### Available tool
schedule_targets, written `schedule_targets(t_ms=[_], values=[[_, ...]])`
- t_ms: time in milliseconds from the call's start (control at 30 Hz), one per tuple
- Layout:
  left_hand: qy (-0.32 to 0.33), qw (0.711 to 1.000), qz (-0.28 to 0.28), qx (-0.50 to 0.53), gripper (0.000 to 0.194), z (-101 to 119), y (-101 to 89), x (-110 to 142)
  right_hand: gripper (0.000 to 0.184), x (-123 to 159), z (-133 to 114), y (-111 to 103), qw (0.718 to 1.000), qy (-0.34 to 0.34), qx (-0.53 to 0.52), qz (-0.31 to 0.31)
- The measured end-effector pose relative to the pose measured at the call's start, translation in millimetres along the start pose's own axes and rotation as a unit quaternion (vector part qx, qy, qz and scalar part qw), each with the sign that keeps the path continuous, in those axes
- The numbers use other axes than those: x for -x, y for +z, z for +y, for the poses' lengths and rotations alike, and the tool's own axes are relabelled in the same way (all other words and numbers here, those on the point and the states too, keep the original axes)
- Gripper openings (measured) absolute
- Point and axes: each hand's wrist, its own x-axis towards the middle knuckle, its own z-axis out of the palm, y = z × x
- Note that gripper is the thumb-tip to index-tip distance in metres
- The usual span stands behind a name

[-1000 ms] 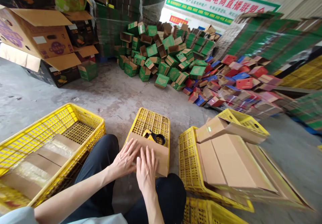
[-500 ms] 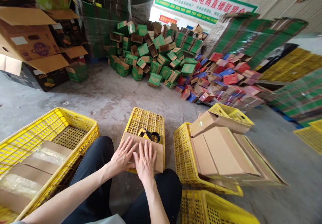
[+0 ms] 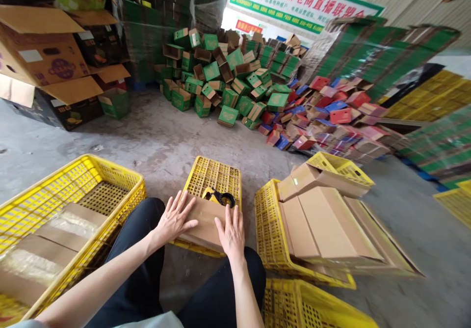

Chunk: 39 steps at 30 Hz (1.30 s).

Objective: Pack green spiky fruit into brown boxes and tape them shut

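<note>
Person's left hand (image 3: 175,221) and right hand (image 3: 233,232): two, palms down, fingers spread | one carton (image 3: 206,220) under and between both, touching each | one tape dispenser (image 3: 218,197) just ahead of the right hand | one upturned crate (image 3: 213,173) beneath the carton | two taped cartons (image 3: 79,222) left of the left hand

1. Top (image 3: 154,320): pale grey-blue; only a small portion visible, surface plain.
2. Left sleeve (image 3: 31,324): same pale shade, ending above the forearm (image 3: 99,279); remainder out of view.
3. Trousers (image 3: 144,220): very dark, near black; matt cloth, lightly creased.
4. Left hand (image 3: 175,220), right hand (image 3: 232,231): 2, both bare, fingers slender.
</note>
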Motion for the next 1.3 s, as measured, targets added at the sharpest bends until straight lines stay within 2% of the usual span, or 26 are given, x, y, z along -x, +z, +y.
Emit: schedule_targets(t_ms=[133,233,367,533,667,767,833,967,1033,1133,1300], values=[[-0.012,0.999,-0.021,0.047,0.081,-4,8.4,-3,0.070,-2,9,9,0.999,-0.010,-0.018,0.038],[-0.013,0.997,-0.017,0.068,0.080,-3,8.5,-3,0.070,-2,7,8,0.999,-0.010,-0.016,0.033],[0.009,0.999,-0.013,0.048,0.083,10,1.3,-5,0.071,3,-11,5,1.000,-0.002,0.009,0.029],[0.059,0.996,-0.033,0.055,0.086,31,-1.0,-5,0.063,14,-42,20,0.997,-0.076,-0.007,0.008],[0.074,0.995,-0.036,0.051,0.087,35,0.3,-5,0.062,16,-50,24,0.996,-0.085,-0.019,0.012],[0.080,0.994,-0.045,0.051,0.084,29,-0.7,-5,0.063,16,-44,17,0.995,-0.095,-0.024,0.007],[0.058,0.996,-0.046,0.053,0.080,18,-2.1,-4,0.066,17,-34,12,0.997,-0.078,-0.017,0.006],[-0.081,0.993,-0.034,0.080,0.078,-10,-0.4,3,0.072,21,-2,13,0.998,0.026,-0.017,0.047],[-0.104,0.982,-0.057,0.148,0.079,-19,4.6,7,0.074,22,10,17,0.996,0.043,-0.063,0.049],[-0.101,0.961,-0.070,0.247,0.079,-20,13.6,9,0.072,20,15,22,0.990,0.057,-0.124,0.046],[-0.118,0.952,-0.056,0.277,0.077,-13,15.7,8,0.071,15,15,27,0.982,0.066,-0.169,0.059]])
